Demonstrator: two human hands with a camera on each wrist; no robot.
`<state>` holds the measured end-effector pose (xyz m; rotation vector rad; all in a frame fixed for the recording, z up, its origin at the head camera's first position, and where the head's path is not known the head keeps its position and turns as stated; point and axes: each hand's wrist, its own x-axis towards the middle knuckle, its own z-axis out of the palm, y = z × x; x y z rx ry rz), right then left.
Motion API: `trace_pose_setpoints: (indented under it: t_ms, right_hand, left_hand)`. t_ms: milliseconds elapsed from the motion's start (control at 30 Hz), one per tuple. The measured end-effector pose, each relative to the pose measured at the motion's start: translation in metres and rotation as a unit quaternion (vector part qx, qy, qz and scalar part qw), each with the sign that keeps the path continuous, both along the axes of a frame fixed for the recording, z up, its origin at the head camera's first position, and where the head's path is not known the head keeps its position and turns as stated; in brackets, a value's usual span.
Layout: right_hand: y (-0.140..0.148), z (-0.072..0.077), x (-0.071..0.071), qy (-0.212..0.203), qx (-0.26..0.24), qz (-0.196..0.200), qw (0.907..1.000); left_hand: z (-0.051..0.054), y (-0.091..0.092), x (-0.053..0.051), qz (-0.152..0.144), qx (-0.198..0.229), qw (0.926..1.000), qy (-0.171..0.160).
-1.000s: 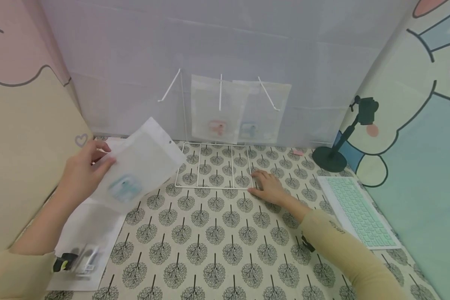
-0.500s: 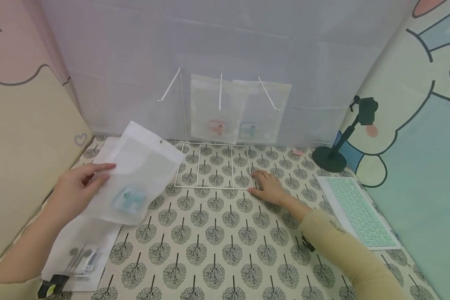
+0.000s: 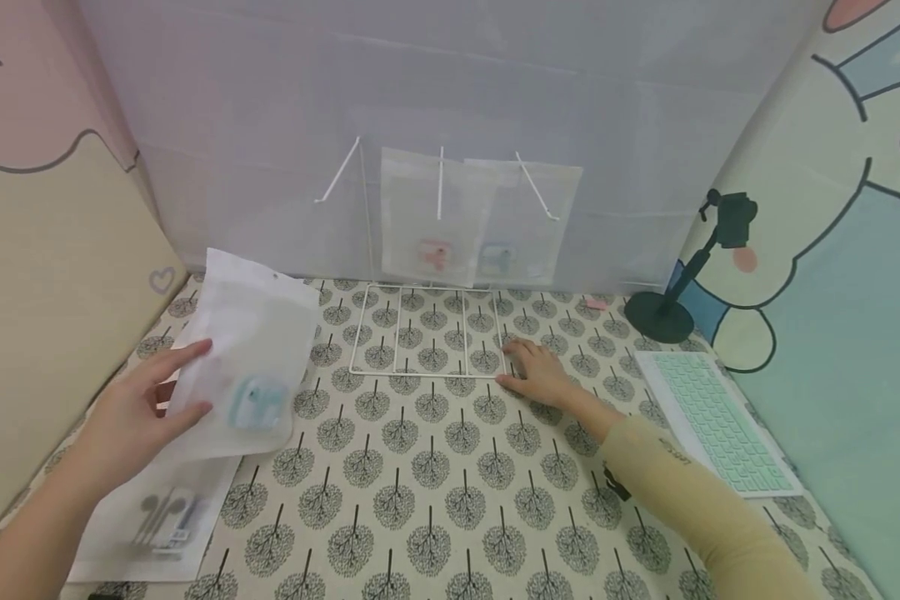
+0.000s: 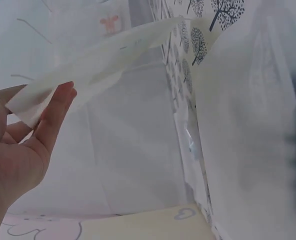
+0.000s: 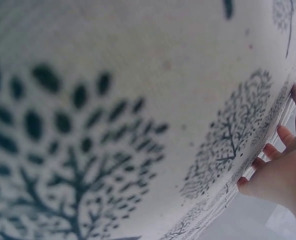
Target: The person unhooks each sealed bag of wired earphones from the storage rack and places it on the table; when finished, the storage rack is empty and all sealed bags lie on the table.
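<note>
My left hand [image 3: 138, 417] holds a frosted plastic bag [image 3: 258, 325] by its left side, with the thumb and forefinger in front of it. A blue item [image 3: 258, 402] shows through the bag's lower part, and a small hole is near its top edge. In the left wrist view the bag [image 4: 98, 62] runs between the fingers. My right hand [image 3: 538, 375] rests on the cloth at the right front corner of a white wire rack [image 3: 427, 377]. Two frosted bags hang on this rack, one with a pink item [image 3: 435, 254] and one with a blue item [image 3: 497, 258].
Another frosted bag [image 3: 112, 550] lies at the left, with grey sticks and a white tube inside. A black stand [image 3: 660, 317] and a green-and-white keyboard [image 3: 720, 421] are at the right. The tree-patterned cloth [image 3: 427, 467] covers the table.
The held bag has moved left and turned more upright, and the left hand has shifted left and lower with it. The right hand stays in place.
</note>
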<state>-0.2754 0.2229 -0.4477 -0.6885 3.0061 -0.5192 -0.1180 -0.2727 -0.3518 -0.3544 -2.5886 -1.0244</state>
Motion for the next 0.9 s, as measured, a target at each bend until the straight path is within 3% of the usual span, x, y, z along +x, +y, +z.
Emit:
trace_pose_setpoints:
  t_ms: [167, 400, 533, 667, 733, 800, 900]
  right_hand:
    - [0.0, 0.001, 0.001, -0.002, -0.006, -0.002, 1.0]
    - [-0.001, 0.0, 0.0, 0.0, 0.0, -0.001, 1.0]
    - [-0.001, 0.001, -0.001, 0.003, 0.003, -0.002, 1.0]
    - [-0.001, 0.003, 0.0, 0.004, 0.001, -0.003, 1.0]
    - [-0.001, 0.002, 0.001, 0.003, -0.001, -0.005, 1.0]
    - [-0.001, 0.001, 0.0, 0.004, 0.002, -0.004, 1.0]
    - [-0.001, 0.0, -0.001, 0.0, 0.004, -0.004, 1.0]
  left_hand:
    - [-0.006, -0.002, 0.012, -0.011, 0.039, 0.9982, -0.045]
    - [-0.013, -0.006, 0.031, 0.003, 0.105, 0.9838, -0.145]
    - [-0.018, -0.005, 0.038, 0.005, 0.139, 0.9692, -0.204]
    - [-0.025, 0.005, 0.042, -0.024, 0.2, 0.9535, -0.225]
    - [-0.029, 0.01, 0.043, -0.051, 0.239, 0.9439, -0.222]
    - [-0.032, 0.016, 0.043, -0.091, 0.282, 0.9298, -0.218]
    - [-0.034, 0.023, 0.043, -0.134, 0.316, 0.9133, -0.22]
